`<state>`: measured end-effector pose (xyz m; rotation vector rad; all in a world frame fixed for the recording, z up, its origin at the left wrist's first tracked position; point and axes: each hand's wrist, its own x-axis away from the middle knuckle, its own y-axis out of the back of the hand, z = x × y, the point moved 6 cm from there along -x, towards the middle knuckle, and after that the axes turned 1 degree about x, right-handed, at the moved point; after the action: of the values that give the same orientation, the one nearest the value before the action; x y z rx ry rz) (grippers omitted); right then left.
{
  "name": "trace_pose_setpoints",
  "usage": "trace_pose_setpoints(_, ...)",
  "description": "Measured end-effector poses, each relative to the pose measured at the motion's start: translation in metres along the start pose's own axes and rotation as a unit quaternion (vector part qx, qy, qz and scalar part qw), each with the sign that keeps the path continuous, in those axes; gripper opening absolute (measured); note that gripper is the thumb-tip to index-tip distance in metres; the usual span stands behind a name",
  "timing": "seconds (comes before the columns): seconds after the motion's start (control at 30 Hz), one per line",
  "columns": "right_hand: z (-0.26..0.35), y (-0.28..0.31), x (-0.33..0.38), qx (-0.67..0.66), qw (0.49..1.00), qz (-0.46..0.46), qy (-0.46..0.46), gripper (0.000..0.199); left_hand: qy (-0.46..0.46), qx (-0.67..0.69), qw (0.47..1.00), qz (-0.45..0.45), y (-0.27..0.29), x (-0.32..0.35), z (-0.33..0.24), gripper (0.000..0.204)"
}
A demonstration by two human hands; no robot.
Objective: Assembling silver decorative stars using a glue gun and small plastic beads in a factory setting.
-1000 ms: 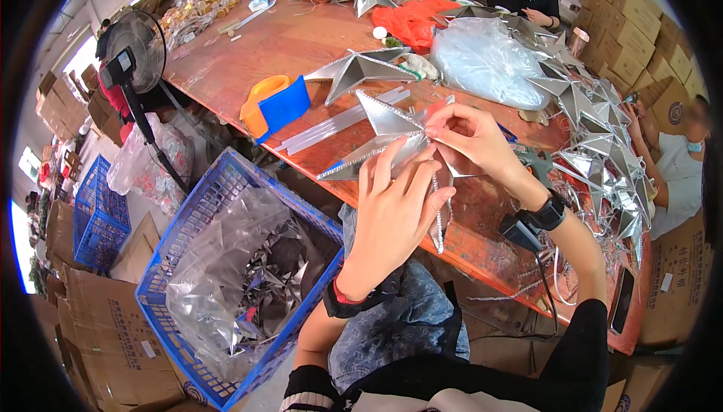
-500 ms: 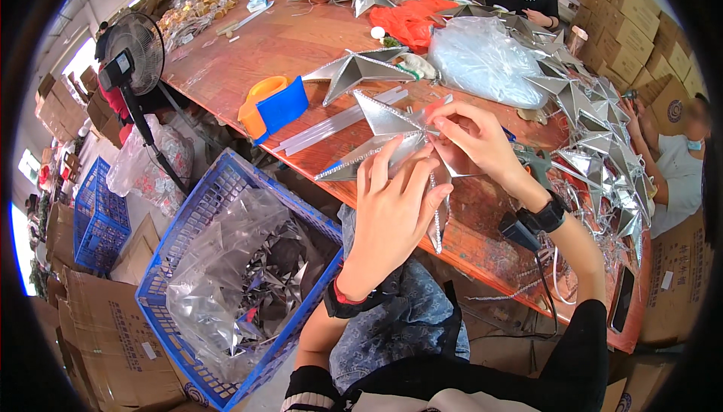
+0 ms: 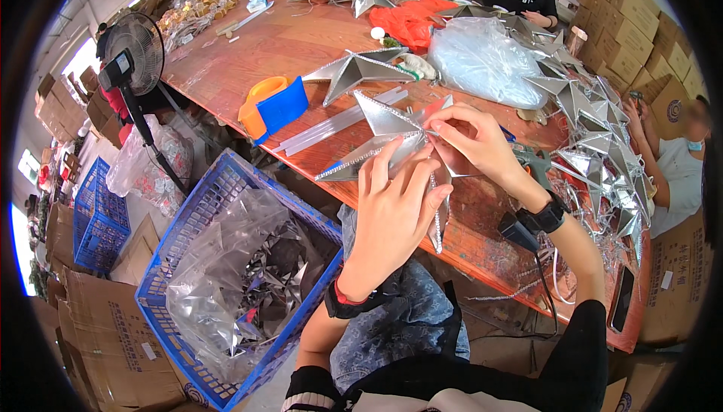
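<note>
A silver star [image 3: 385, 120] with raised folds and beaded, glittery trim along its ridges is at the table's near edge. My left hand [image 3: 395, 205] holds it from the near side, fingers spread over its lower points. At its upper right, my right hand [image 3: 482, 148] is closed in a pinch against the star near its centre. Whatever lies between those fingertips is too small to make out. Part of the star is hidden under both hands. Beyond it lies another silver star [image 3: 358, 73]. Clear plastic strips [image 3: 320, 129] lie just left of the held star.
An orange and blue tape dispenser-like ring [image 3: 275, 107] stands left. A glue gun [image 3: 535, 167] lies beyond my right wrist, with silver stars [image 3: 602, 156] and loose trim. A blue crate [image 3: 248, 167] of silver scraps stands below left. Co-workers sit across and at right.
My right fingertips have shifted slightly at the star, drawing closer together; my left hand and the star stay put. The co-worker across the table has stretched an arm out to the left.
</note>
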<state>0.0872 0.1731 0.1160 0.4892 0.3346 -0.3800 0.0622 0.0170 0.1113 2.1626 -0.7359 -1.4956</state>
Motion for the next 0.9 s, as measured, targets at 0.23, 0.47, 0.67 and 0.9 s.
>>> trace_pose_setpoints(0.23,-0.004,0.002,0.001,-0.066,0.983,0.014,-0.172,0.02,0.009,0.008,1.0,-0.002,-0.002,0.001,0.001,0.025)
trace_pose_setpoints(0.47,-0.02,0.012,-0.001,-0.214,0.947,0.002,-0.238,0.022,0.029,0.031,0.998,-0.036,0.003,0.0,-0.001,0.023)
trace_pose_setpoints(0.67,0.041,0.041,0.023,-0.076,0.989,-0.008,-0.126,0.024,0.088,0.047,0.987,-0.123,0.022,0.021,0.009,0.019)
trace_pose_setpoints(0.9,0.079,0.046,0.125,-0.129,0.96,-0.08,-0.234,0.027,0.166,0.179,0.962,-0.12,-0.024,0.085,0.011,0.057)
